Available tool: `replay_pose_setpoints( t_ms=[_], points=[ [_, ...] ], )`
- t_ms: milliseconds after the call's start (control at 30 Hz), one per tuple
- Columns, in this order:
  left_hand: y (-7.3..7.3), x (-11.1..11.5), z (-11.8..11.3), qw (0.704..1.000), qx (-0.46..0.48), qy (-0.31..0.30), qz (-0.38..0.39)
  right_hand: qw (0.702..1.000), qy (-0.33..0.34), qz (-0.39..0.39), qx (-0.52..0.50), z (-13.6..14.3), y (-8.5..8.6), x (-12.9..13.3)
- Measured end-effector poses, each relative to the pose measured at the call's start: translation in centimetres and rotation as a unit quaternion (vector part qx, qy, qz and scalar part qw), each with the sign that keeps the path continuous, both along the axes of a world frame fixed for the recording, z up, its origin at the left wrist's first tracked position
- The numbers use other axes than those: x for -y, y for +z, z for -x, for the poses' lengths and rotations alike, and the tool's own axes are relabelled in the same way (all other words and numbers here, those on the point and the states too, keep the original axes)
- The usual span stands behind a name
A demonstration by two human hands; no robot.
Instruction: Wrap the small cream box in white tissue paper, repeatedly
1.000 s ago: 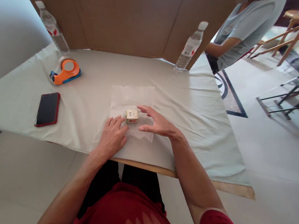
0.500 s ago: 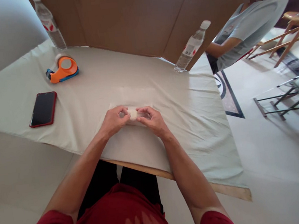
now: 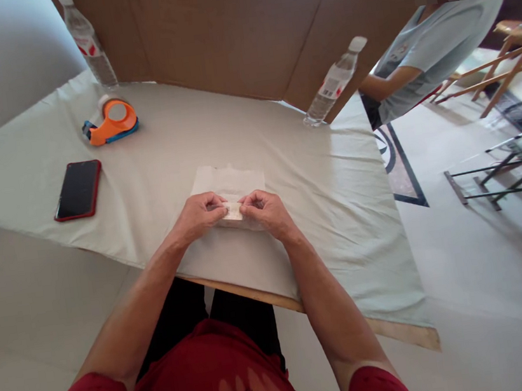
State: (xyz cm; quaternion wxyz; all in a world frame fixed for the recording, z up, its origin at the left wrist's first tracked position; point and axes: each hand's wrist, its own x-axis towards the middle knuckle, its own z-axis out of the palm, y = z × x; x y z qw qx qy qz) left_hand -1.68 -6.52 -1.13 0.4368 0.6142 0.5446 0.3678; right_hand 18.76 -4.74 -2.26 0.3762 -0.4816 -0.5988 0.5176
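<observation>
A small cream-coloured block (image 3: pixel 233 211) sits between my hands near the front of the table. My left hand (image 3: pixel 203 214) pinches its left end, and my right hand (image 3: pixel 267 210) pinches the right end. A thin whitish, see-through sheet (image 3: pixel 230 179) lies flat just beyond the fingers and runs under them. Part of it seems to fold over the block, though the fingers hide the edges. I cannot tell whether the sheet is plastic film or thin paper.
An orange and blue tape dispenser (image 3: pixel 114 122) and a red-cased phone (image 3: pixel 78 189) lie at the left. Two water bottles (image 3: pixel 90 45) (image 3: pixel 336 83) stand by a brown cardboard panel (image 3: pixel 230 33). Another person (image 3: pixel 434 51) sits behind it at the right. A folding stool (image 3: pixel 498 174) stands on the floor.
Both hands have moved slightly toward me with the block, and the fingers have closed in tighter. More of the whitish sheet now shows flat behind them.
</observation>
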Motion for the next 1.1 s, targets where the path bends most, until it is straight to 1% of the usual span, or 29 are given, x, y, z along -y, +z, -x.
replay_pose_setpoints(
  t_ms=[200,367,433,467,500,533,600,633,700,800,867,967,1033,1100],
  points=[
    [0.2,0.1,-0.1,1.0,0.002,-0.005,0.014,1.0,-0.001,-0.001,0.01,-0.1,0.4,0.2],
    [0.5,0.1,-0.2,1.0,0.0,-0.005,0.027,1.0,0.009,-0.01,0.026,-0.2,0.1,0.1],
    [0.7,0.1,-0.2,0.999,-0.006,-0.007,0.035,0.996,-0.004,-0.055,0.067,-0.2,0.2,0.1],
    [0.8,0.0,-0.2,0.999,-0.008,-0.006,0.037,0.99,-0.021,-0.097,0.097,-0.2,0.4,0.2],
    [0.8,0.0,-0.2,0.999,-0.009,-0.004,0.038,0.978,-0.044,-0.152,0.133,-0.2,0.7,0.4],
    [0.8,0.0,-0.1,0.999,-0.009,-0.004,0.039,0.96,-0.065,-0.21,0.172,-0.1,1.1,0.7],
    [0.8,-0.1,-0.1,0.999,-0.009,-0.004,0.04,0.913,-0.077,-0.313,0.249,0.1,2.0,1.5],
    [0.8,-0.2,-0.1,0.999,-0.011,-0.005,0.04,0.891,-0.065,-0.348,0.285,0.2,2.5,1.9],
    [0.7,-0.4,-0.1,0.999,-0.018,-0.006,0.036,0.856,-0.012,-0.388,0.342,0.6,3.0,2.7],
    [0.6,-0.6,-0.1,0.999,-0.029,-0.008,0.025,0.822,0.075,-0.407,0.392,1.2,2.7,3.4],
    [0.8,-0.7,-0.1,0.999,-0.032,-0.01,0.027,0.81,0.108,-0.406,0.41,1.6,2.2,3.4],
    [1.4,-0.3,0.6,0.998,-0.043,-0.025,0.028,0.804,0.119,-0.394,0.43,1.8,1.9,3.3],
    [2.1,0.1,1.5,0.997,-0.059,-0.039,0.018,0.801,0.119,-0.389,0.439,1.9,2.0,3.4],
    [2.5,0.6,2.7,0.996,-0.08,-0.035,0.008,0.798,0.118,-0.387,0.447,2.0,2.2,3.5]
  ],
)
